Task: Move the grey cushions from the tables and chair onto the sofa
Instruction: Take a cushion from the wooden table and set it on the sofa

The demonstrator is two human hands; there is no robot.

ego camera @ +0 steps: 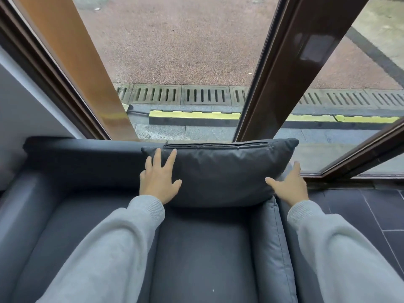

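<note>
Both flat hands (158,182) (288,186) press cushion (220,171) upright.

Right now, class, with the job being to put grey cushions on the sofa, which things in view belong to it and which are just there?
Part of the job:
grey cushion, propped against the sofa back
sofa
left hand, flat on the cushion
right hand, at its right edge

Just there:
window frame
drain grate
floor tiles
</note>
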